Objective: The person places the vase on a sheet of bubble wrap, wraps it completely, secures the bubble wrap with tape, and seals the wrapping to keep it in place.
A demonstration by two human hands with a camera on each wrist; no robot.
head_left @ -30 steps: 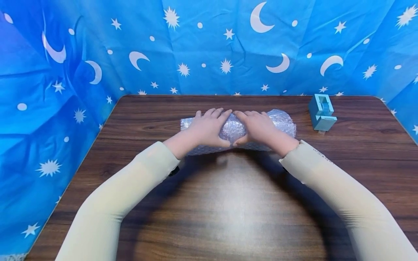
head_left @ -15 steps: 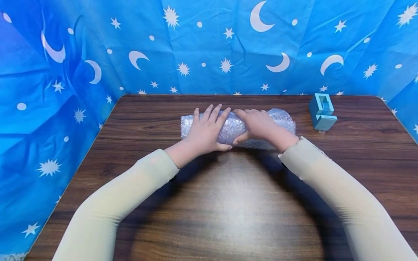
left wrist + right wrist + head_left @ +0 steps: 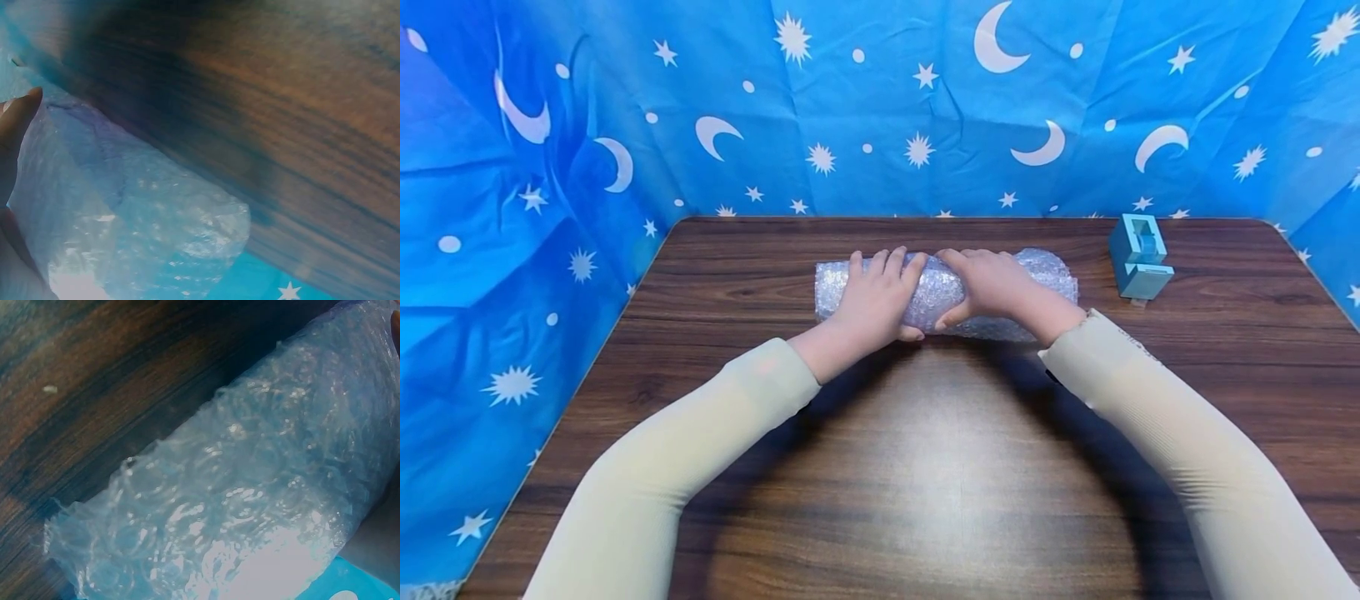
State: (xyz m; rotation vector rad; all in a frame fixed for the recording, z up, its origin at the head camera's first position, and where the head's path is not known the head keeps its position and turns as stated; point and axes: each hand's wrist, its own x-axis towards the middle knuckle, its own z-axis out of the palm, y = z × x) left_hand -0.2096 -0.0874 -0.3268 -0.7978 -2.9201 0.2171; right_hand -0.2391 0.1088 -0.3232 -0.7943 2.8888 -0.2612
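A roll of clear bubble wrap (image 3: 938, 293) lies crosswise on the far part of the table. What is inside it is hidden, though a faint purple tint shows at its middle. My left hand (image 3: 872, 308) grips the roll left of centre, fingers over the top and thumb along the near side. Just right of centre, my right hand (image 3: 996, 287) holds it the same way. The left wrist view shows the rounded left end of the bubble wrap (image 3: 156, 206) and a thumb at the edge. In the right wrist view, the bubble wrap (image 3: 237, 469) ends in a ragged edge.
A teal tape dispenser (image 3: 1138, 279) stands right of the roll near the back of the brown wooden table (image 3: 940, 467). Blue cloth (image 3: 880, 108) with white moons and stars hangs behind the table and along its sides.
My left hand spread its fingers and lifted them slightly, then settled them over the roll again. The near edge of the bubble wrap on the left has drawn in. The right hand stays nearly still.
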